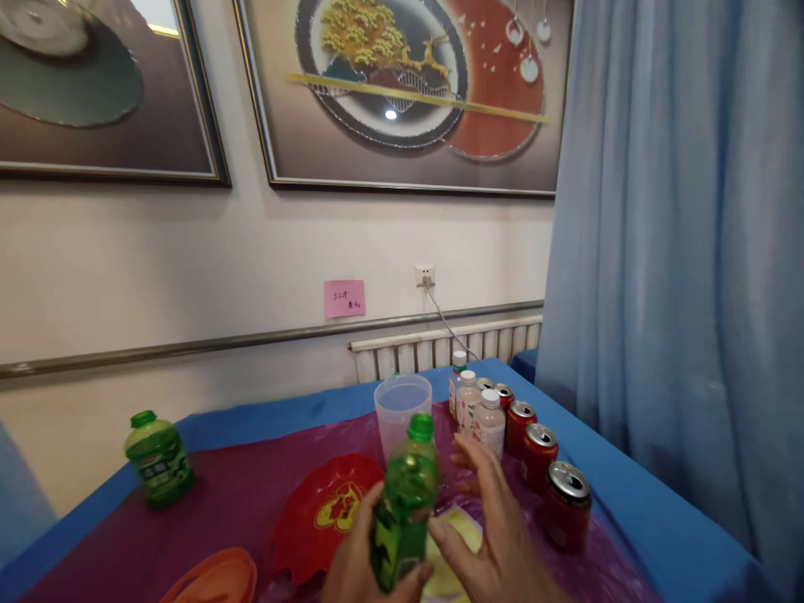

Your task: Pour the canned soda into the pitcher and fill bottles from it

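Observation:
A green plastic bottle [411, 477] stands upright in my left hand [361, 548], whose fingers wrap round its lower body. Its top is green too. To the right of the bottle is my right hand [487, 528], with fingers spread and nothing in it; it looks slightly blurred. Behind the bottle is a clear plastic tub [393, 406], partly covered by it. A pale yellow item [461, 536] lies under my right hand, mostly hidden. Left of my hands is a red scalloped plate [301, 511] with a yellow design.
Several red cans [540, 456] line the table's right side, beside white-capped bottles [468, 398]. A larger green bottle [157, 461] stands at the left. An orange dish [217, 578] is at the front. Purple sheeting [244, 477] covers the blue tablecloth [264, 410]. A curtain [659, 251] hangs right.

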Demonstrator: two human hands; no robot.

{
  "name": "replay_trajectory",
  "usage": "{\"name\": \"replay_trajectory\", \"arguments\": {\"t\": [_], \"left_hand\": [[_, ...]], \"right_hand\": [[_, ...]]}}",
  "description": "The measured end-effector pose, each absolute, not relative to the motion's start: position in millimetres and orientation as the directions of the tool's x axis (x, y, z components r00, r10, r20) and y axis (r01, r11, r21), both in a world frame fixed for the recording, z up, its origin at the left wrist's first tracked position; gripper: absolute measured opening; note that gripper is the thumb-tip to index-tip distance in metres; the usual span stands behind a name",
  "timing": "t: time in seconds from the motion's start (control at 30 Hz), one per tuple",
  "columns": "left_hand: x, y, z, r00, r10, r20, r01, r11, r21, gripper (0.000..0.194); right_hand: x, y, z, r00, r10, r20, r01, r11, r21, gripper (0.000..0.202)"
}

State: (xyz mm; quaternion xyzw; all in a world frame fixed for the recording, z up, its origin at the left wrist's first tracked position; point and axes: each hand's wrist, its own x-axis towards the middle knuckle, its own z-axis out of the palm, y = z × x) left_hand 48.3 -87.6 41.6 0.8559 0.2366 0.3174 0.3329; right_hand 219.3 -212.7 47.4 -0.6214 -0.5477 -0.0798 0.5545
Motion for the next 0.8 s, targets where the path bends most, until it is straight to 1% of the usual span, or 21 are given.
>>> {"name": "replay_trajectory", "arguments": {"t": [0.03,0.1,0.13,0.2,0.23,0.3,0.4,0.47,0.53,0.6,0.67,0.8], "left_hand": [[40.3,-76.3,57.8,0.64,0.648,0.414,0.233,-0.677,0.698,0.074],[29.4,-48.7,94.8,0.618,0.678,0.398,0.359,-0.694,0.624,0.074],[26.8,-33.8,114.3,0.614,0.675,0.409,0.418,-0.718,0.557,0.073],[26.5,-4.4,151.2,0.666,0.621,0.413,0.494,-0.783,0.379,0.071],[28.1,9.2,167.3,0.696,0.597,0.399,0.517,-0.802,0.299,0.07],[33.6,32.8,193.1,0.751,0.568,0.337,0.541,-0.822,0.178,0.068],[45.0,59.4,215.8,0.802,0.544,0.246,0.559,-0.829,0.011,0.069],[54.4,72.9,223.9,0.833,0.519,0.191,0.542,-0.835,-0.097,0.071],[65.0,84.0,229.8,0.865,0.485,0.133,0.502,-0.846,-0.178,0.072],[76.7,92.5,235.2,0.896,0.437,0.085,0.443,-0.862,-0.244,0.073],[89.3,97.9,240.9,0.927,0.371,0.054,0.367,-0.866,-0.338,0.075],[115.9,96.9,252.9,0.968,0.251,0.018,0.225,-0.829,-0.512,0.067]], "right_hand": [[219.0,-208.3,28.4,0.402,0.6,0.692,0.749,0.219,-0.625,0.07],[217.6,-199.3,-10.4,0.401,0.664,0.631,0.669,0.259,-0.697,0.052],[217.0,-195.1,-28.3,0.414,0.706,0.575,0.619,0.244,-0.746,0.045],[217.1,-188.0,-57.4,0.409,0.771,0.489,0.58,0.195,-0.791,0.037],[218.1,-185.3,-68.0,0.4,0.794,0.457,0.575,0.171,-0.8,0.034],[221.6,-181.7,-81.4,0.378,0.822,0.425,0.583,0.146,-0.8,0.032],[226.5,-178.9,-89.1,0.346,0.846,0.405,0.6,0.133,-0.789,0.035],[227.7,-178.0,-90.8,0.325,0.859,0.395,0.612,0.127,-0.781,0.037],[227.5,-177.9,-91.3,0.316,0.868,0.383,0.622,0.115,-0.775,0.039],[226.8,-178.6,-90.6,0.315,0.876,0.365,0.63,0.095,-0.771,0.039],[226.3,-180.2,-88.5,0.316,0.884,0.344,0.631,0.075,-0.772,0.039],[226.5,-183.6,-84.0,0.308,0.899,0.312,0.627,0.055,-0.777,0.04]]}}
